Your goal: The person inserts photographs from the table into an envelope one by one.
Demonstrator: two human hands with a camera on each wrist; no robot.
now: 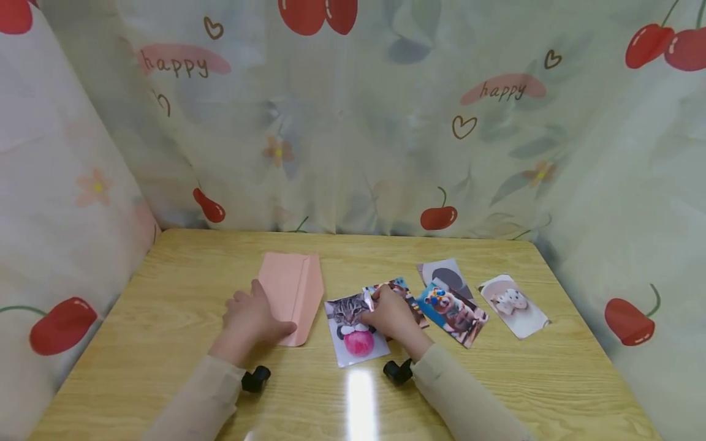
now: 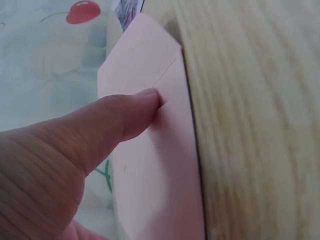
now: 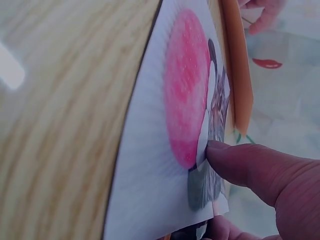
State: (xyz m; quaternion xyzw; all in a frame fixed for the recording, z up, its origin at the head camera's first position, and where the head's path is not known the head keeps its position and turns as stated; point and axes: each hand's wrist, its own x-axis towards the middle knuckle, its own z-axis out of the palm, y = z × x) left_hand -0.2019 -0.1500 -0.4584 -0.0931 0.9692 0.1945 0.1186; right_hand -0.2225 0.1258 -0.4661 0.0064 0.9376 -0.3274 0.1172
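While the left hand (image 1: pixel 249 315) rests on the envelope (image 1: pixel 295 291), its fingers wide apart from the thumb, the right hand (image 1: pixel 398 315) pinches the cat card (image 1: pixel 355 340) just right of the envelope, thumb on top. The envelope lies on the counter (image 1: pixel 165 331). Farther right of the envelope, a second card (image 1: pixel 405 289) shows partly behind the right hand; next, the blue card (image 1: pixel 455 312) overlaps the grey card (image 1: pixel 448 274), and the white card (image 1: pixel 513 306) lies farthest from the envelope.

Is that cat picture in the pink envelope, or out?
Out: the head view shows bare table between cat picture and pink envelope, and the right hand pinches the picture's edge.
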